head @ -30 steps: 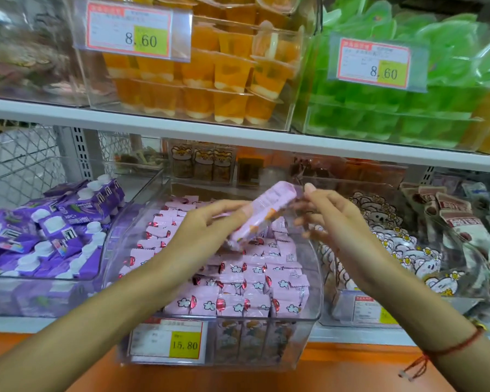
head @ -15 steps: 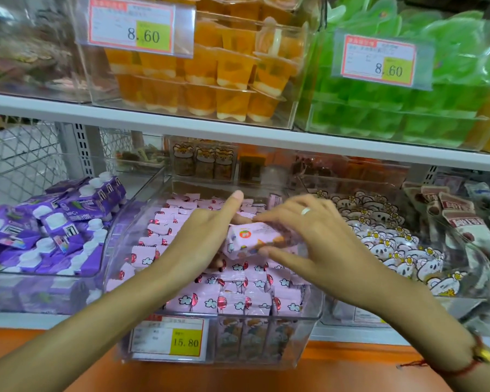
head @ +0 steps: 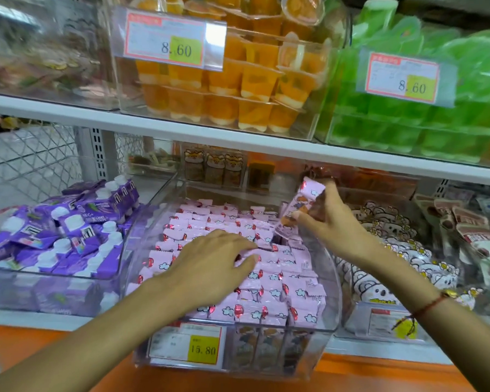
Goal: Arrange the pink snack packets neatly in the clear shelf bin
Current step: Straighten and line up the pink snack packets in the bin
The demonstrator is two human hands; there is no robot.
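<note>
Head view: right hand (head: 327, 222) has lifted packet (head: 297, 210)

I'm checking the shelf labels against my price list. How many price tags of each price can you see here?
8.60 tags: 2, one on the orange jelly cup bin and one on the green jelly bin
15.80 tags: 1, on the clear shelf bin of pink packets
Unreadable tags: 1, on the bin to the right
Total: 4
</note>
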